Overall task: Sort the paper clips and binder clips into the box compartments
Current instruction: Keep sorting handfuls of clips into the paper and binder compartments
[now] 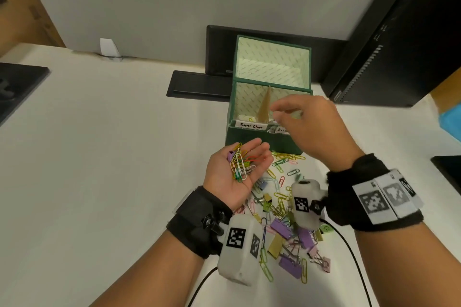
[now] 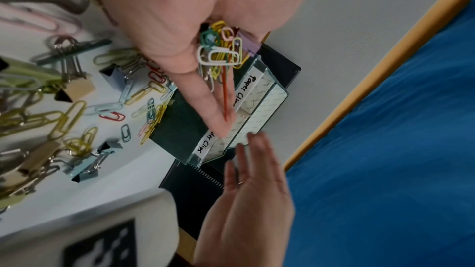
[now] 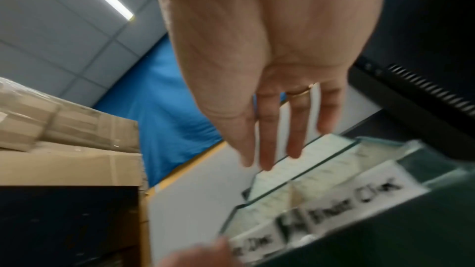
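Nearest us, the unsorted heap (image 1: 287, 229) of paper clips and binder clips sprawls on the white table (image 1: 99, 157) between both wrists, within easy reach of either hand. Just beyond it the left hand (image 1: 237, 172) lies palm up and cupped, fingers relaxed, serving as a tray for a bundle of coloured paper clips (image 1: 240, 163) with a purple binder clip mixed in, so the other hand can pick from it. Further on, the right hand (image 1: 309, 127) hovers over the green box (image 1: 249, 139), fingers loosely spread and apparently empty in its wrist view, above the binder-clip side. The cardboard divider (image 1: 265, 107) keeps the two labelled compartments apart; their contents are mostly hidden.
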